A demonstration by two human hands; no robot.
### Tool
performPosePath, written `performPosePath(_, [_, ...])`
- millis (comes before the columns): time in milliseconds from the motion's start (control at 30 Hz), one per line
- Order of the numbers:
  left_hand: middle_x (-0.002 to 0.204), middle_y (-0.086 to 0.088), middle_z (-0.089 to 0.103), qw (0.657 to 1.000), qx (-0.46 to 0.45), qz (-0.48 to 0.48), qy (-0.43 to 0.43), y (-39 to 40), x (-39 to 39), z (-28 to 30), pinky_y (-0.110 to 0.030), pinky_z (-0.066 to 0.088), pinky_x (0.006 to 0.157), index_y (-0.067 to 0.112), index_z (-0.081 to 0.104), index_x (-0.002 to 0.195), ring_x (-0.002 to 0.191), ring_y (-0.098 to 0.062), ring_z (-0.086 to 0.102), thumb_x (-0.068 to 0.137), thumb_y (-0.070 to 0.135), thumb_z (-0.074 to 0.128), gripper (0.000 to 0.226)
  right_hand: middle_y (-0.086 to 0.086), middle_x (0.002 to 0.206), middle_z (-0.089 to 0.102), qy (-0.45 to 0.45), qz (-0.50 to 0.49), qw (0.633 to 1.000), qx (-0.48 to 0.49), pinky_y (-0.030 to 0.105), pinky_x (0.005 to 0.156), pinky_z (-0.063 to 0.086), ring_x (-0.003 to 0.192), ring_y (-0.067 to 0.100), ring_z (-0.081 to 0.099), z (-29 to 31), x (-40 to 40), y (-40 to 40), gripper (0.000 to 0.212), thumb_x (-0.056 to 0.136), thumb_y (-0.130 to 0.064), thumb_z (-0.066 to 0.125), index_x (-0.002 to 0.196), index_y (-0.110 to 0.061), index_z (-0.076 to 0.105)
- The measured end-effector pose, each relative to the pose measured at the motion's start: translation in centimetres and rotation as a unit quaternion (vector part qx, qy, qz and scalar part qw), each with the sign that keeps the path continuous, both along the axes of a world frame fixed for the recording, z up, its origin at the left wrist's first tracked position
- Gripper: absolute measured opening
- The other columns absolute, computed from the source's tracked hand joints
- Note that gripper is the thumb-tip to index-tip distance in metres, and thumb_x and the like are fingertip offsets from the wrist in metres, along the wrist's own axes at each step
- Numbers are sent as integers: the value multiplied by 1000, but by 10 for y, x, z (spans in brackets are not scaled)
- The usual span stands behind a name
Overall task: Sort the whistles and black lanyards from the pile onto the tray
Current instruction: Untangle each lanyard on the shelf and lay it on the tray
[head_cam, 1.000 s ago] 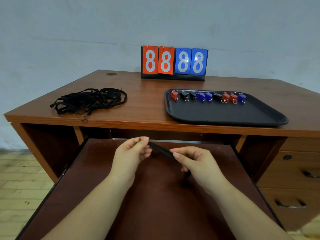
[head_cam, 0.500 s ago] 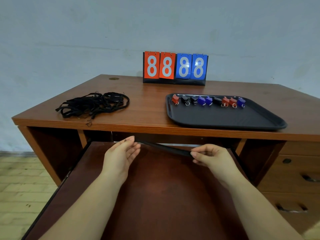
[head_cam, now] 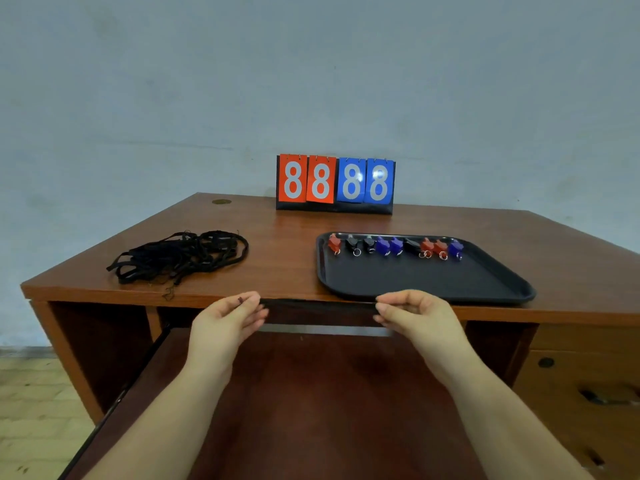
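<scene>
Hands (head_cam: 227,318) higher now, lanyard (head_cam: 318,302) taut before tray (head_cam: 498,277).

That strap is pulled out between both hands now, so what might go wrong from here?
The black lanyard is only pinched at its ends by the left hand and right hand, so either end could slip and drop onto the pull-out shelf. Laid carelessly on the tray, it might knock the row of whistles askew. The lanyard pile looks tangled, so later pulls may drag several at once.
</scene>
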State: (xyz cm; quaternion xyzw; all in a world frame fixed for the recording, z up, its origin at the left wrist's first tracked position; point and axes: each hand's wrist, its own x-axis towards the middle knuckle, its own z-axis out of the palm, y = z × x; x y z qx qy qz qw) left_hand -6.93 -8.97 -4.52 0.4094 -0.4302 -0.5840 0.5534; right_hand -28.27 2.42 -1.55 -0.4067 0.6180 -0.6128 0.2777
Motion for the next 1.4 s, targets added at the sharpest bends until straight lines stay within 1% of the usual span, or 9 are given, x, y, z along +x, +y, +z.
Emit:
performPosePath(100, [87, -8, 71, 999, -48, -19, -19, -4, -5, 23, -17, 55, 65, 16, 64, 88, 80, -12, 70, 87, 12, 64, 5, 6, 81, 74, 43, 11, 999, 2, 21, 78, 57, 76, 10, 72, 25, -14, 2, 12, 81, -1, 68, 87, -11, 70])
performPosePath(233, [88, -7, 72, 989, -107, -52, -87, -9, -16, 45, -12, 54, 62, 15, 67, 90, 79, -11, 71, 86, 13, 65, 5, 9, 79, 73, 119, -2, 993, 16, 13, 67, 55, 67, 8, 71, 48, -38, 1, 7, 80, -1, 70, 84, -7, 68])
performPosePath(467, [81, 7, 68, 914, -215, -24, -342, -37, -56, 46, -13, 43, 69, 22, 72, 85, 81, -5, 61, 81, 24, 71, 5, -5, 76, 69, 302, -39, 942, 143, 12, 62, 45, 70, 2, 64, 46, -86, -25, 8, 79, -17, 73, 79, -19, 65])
performPosePath(533, [80, 10, 67, 899, -236, -19, -369, -45, -70, 47, -16, 44, 71, 23, 72, 85, 79, -3, 59, 79, 26, 72, 6, -6, 78, 67, 335, -52, 925, 169, 16, 65, 45, 74, 4, 62, 43, -100, -36, 10, 79, -20, 73, 77, -21, 64])
performPosePath(633, [80, 9, 66, 875, -246, -20, -416, -59, -91, 47, -15, 42, 66, 23, 71, 84, 78, -5, 59, 80, 27, 72, 6, -5, 79, 65, 356, -56, 912, 198, 18, 65, 44, 74, 7, 59, 42, -117, -52, 13, 79, -21, 73, 75, -22, 62])
performPosePath(800, [85, 6, 64, 824, -260, -27, -503, -87, -121, 45, -24, 46, 76, 22, 70, 89, 84, -11, 60, 83, 27, 68, 8, -5, 82, 62, 378, -47, 892, 243, 25, 77, 47, 77, 9, 57, 43, -136, -82, 16, 81, -21, 72, 73, -24, 58])
performPosePath(1000, [93, 3, 56, 784, -268, -26, -560, -118, -142, 46, -31, 48, 80, 20, 69, 88, 88, -16, 57, 83, 29, 68, 11, -7, 80, 58, 402, -61, 878, 252, 28, 76, 47, 77, 10, 55, 43, -152, -114, 16, 83, -22, 70, 73, -25, 57])
performPosePath(1167, [104, 0, 58, 776, -241, -36, -581, -127, -142, 46, -35, 50, 81, 24, 72, 82, 93, -19, 58, 80, 33, 71, 9, -3, 88, 64, 431, -58, 860, 268, 30, 79, 52, 82, 13, 59, 35, -151, -125, 9, 85, -26, 67, 81, -23, 60])
performPosePath(1400, [133, -4, 49, 805, -227, -61, -545, -112, -122, 51, -35, 39, 100, 21, 59, 124, 123, -22, 47, 84, 36, 66, 44, 1, 121, 59, 464, -70, 847, 249, 31, 88, 49, 103, 17, 59, 45, -132, -110, 32, 85, -30, 66, 115, -21, 59])
